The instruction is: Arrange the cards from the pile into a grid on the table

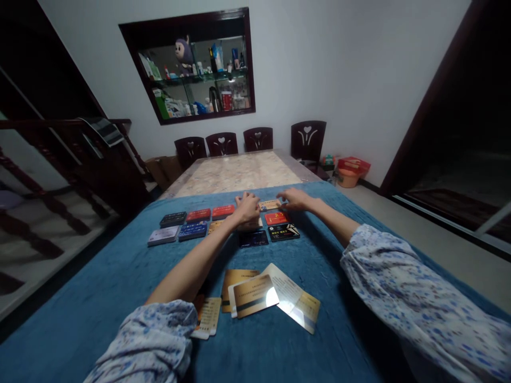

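Observation:
My left hand reaches over the card rows with its fingers bent and apart, beside the left edge of a gold card; some fingertips are hidden. My right hand has its fingertips at that card's right edge. Below the gold card are a red card and a black VIP card. A dark blue card lies below my left hand. Stacks to the left include a black one, red ones, a blue one and a pale lilac one.
Loose gold cards overlap nearer to me, and others lie partly under my left forearm. A blue cloth covers this end of the table. Dark chairs stand behind, below a wall shelf.

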The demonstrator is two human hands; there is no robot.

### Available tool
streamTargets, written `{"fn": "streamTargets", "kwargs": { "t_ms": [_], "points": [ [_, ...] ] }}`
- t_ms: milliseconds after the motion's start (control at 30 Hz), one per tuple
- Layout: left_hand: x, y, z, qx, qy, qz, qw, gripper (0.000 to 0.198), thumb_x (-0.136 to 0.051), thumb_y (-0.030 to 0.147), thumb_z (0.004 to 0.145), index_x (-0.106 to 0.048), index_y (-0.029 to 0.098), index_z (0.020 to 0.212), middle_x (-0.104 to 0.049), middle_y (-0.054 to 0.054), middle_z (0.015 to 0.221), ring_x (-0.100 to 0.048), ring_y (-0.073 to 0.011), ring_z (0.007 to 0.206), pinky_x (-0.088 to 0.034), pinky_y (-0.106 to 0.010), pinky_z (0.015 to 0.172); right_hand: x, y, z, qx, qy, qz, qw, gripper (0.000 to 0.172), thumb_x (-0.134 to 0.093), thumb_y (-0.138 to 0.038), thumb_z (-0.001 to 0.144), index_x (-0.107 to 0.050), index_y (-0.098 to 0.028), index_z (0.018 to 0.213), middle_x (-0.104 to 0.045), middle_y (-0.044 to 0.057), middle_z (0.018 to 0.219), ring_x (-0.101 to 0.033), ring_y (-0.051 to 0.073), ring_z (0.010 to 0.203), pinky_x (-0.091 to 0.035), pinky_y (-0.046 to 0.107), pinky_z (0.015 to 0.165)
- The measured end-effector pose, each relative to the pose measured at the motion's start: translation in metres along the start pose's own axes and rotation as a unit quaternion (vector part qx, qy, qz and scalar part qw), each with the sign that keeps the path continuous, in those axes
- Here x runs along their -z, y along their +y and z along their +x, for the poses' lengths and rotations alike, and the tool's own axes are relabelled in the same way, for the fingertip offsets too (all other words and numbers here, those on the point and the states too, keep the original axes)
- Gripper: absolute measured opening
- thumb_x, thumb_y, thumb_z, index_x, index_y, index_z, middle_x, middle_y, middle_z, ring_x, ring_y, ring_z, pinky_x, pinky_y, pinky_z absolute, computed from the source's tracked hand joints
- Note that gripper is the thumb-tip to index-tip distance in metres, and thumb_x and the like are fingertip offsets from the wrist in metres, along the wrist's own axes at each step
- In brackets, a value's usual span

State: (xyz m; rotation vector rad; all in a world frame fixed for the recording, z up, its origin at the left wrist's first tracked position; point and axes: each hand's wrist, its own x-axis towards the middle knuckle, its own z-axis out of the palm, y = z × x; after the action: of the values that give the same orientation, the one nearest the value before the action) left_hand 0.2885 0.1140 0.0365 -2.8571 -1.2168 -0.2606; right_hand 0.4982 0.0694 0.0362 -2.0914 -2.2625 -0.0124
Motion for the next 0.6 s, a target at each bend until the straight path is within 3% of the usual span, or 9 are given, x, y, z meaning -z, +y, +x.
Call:
{"fn": "streamTargets", "kwargs": {
  "t_ms": [367, 600],
  "points": [
    [0.012, -0.008, -0.073, -0.027, 0.086, -0.034, 0.995, 0.028, -0.055, 0.014, 0.086, -0.072, 0.019, 0.108, -0.065, -0.012, 0.123, -0.044, -0.0336, 0.125, -0.029, -0.056, 0.101, 0.011, -0.028, -0.048, 0.083, 0.081, -0.03, 0.993, 0.025, -0.053, -0.013, 0.084, -0.075, -0.02, 0.096, -0.072, 0.009, 0.1, -0.059, 0.022, 0.093, -0.035, 0.027, 0.067],
    [0.011, -0.011, -0.124, -0.037, 0.112, -0.039, 0.992, 0.026, -0.056, 0.015, 0.087, -0.071, 0.019, 0.108, -0.066, -0.011, 0.12, -0.044, -0.0328, 0.126, -0.028, -0.057, 0.102, 0.001, -0.053, -0.074, 0.129, 0.112, -0.019, 0.985, 0.021, -0.053, -0.015, 0.086, -0.073, -0.019, 0.092, -0.071, 0.009, 0.099, -0.056, 0.021, 0.089, -0.03, 0.029, 0.065]
  ]
}}
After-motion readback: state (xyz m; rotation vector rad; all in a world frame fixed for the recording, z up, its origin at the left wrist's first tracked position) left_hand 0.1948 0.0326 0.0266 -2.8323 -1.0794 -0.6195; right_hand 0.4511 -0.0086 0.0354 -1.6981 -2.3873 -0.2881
